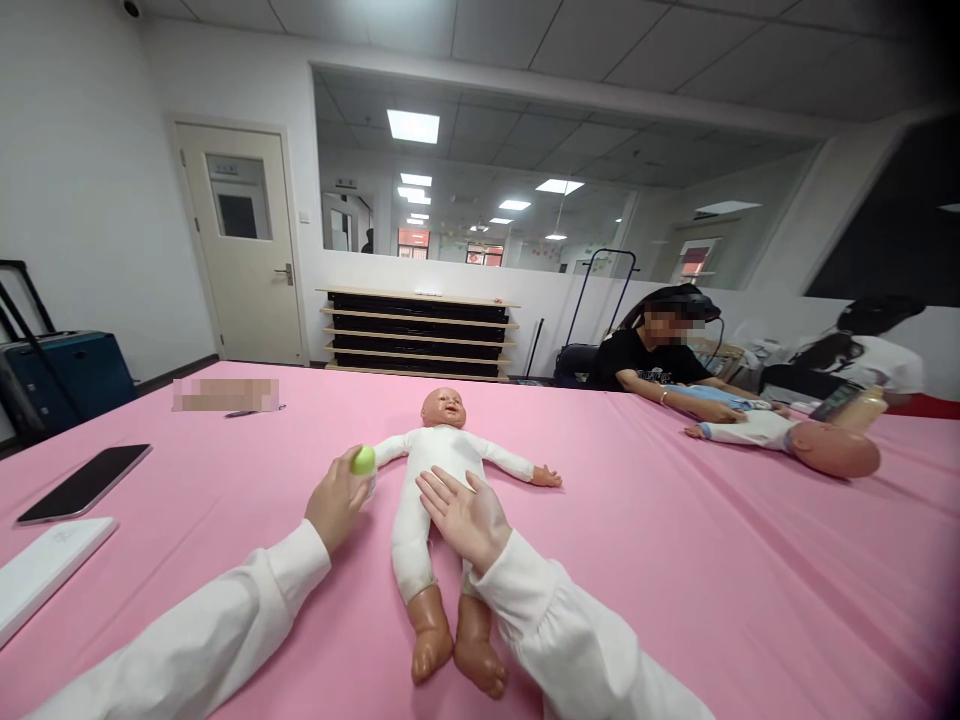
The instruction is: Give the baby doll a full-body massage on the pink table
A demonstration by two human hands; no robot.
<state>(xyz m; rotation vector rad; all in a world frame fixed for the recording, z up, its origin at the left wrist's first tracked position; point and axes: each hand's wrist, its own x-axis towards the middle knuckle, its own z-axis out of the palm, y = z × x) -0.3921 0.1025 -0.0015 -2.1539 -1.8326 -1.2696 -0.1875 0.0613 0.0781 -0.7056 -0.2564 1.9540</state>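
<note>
A baby doll (420,470) in a white suit lies on its back on the pink table (637,560), head away from me, arms spread. My right hand (461,512) rests open and flat on the doll's belly and hip. My left hand (337,500) is closed round a small bottle with a green cap (364,461), held just beside the doll's right arm. Both my sleeves are white.
A dark phone (84,482) and a white flat box (45,572) lie at the left edge. Across the table at the right, two people handle another doll (795,438) and a bottle (862,408). A door, shelves and a blue case stand behind.
</note>
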